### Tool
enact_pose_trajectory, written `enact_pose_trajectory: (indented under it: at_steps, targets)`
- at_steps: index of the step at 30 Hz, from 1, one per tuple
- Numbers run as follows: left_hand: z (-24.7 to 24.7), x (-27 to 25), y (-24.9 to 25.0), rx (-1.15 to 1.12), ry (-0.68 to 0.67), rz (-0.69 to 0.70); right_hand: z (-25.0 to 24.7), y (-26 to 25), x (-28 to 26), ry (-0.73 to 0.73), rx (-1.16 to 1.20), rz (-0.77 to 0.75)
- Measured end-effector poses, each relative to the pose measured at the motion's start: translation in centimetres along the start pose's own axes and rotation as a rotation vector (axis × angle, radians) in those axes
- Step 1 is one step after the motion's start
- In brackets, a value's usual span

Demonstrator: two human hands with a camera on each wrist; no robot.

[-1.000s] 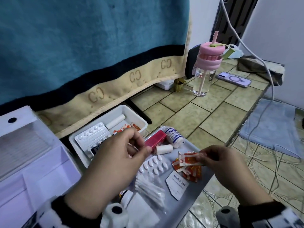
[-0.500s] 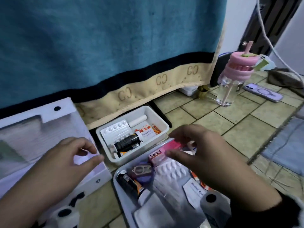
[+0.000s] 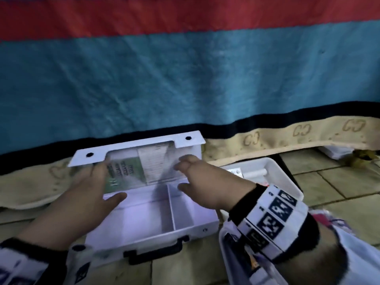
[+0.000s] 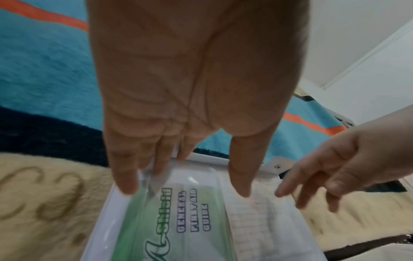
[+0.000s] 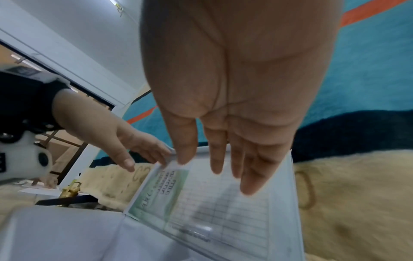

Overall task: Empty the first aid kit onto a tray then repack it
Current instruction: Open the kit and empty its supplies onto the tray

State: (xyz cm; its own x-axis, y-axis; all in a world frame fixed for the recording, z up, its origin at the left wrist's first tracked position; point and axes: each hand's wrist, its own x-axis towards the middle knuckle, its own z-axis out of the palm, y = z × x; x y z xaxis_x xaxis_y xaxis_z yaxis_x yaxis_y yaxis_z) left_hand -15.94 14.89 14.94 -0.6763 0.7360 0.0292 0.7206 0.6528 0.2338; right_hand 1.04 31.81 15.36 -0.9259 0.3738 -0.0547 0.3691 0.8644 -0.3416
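Note:
The white first aid kit (image 3: 144, 221) lies open on the tiled floor, and the two base compartments I can see hold nothing. Its lid (image 3: 141, 144) leans back against a blanket. A clear pocket in the lid holds a green first aid guide (image 4: 192, 211) and a lined sheet (image 5: 223, 211). My left hand (image 3: 107, 182) reaches the pocket's upper left, its straight fingertips (image 4: 127, 187) touching the clear plastic. My right hand (image 3: 185, 174) hovers with straight fingers (image 5: 248, 187) over the lined sheet. Neither hand holds anything.
A white inner bin (image 3: 275, 171) with a few supplies stands right of the kit. The grey tray's edge (image 3: 224, 249) shows under my right wrist. A teal, black and beige blanket (image 3: 185, 79) hangs behind. The kit's black handle (image 3: 156, 251) faces me.
The head view swung left from the tray to the kit. My right hand left the tray items and both hands moved up to the lid pocket.

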Motion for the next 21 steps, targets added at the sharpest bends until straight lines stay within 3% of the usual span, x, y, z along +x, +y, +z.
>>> enact_pose_trajectory:
  at_steps: [4, 9, 11, 16, 21]
  targets:
    - [-0.7, 0.3, 0.1, -0.027, 0.130, 0.107, -0.2, -0.2, 1.8, 0.257, 0.088, -0.081]
    - [-1.5, 2.1, 0.6, -0.036, 0.336, 0.193, -0.5, -0.7, 3.4, 0.369, -0.026, -0.060]
    - [-1.8, 2.6, 0.8, -0.035, 0.344, 0.195, -0.9, -0.8, 3.8, 0.458, -0.053, -0.066]
    - [-1.9, 3.0, 1.5, 0.025, 0.239, 0.122, -1.4, -0.8, 4.8, 0.414, -0.116, -0.032]
    - [-1.6, 3.8, 1.2, 0.100, 0.201, 0.126, -1.7, -1.0, 5.0, 0.327, -0.012, 0.000]
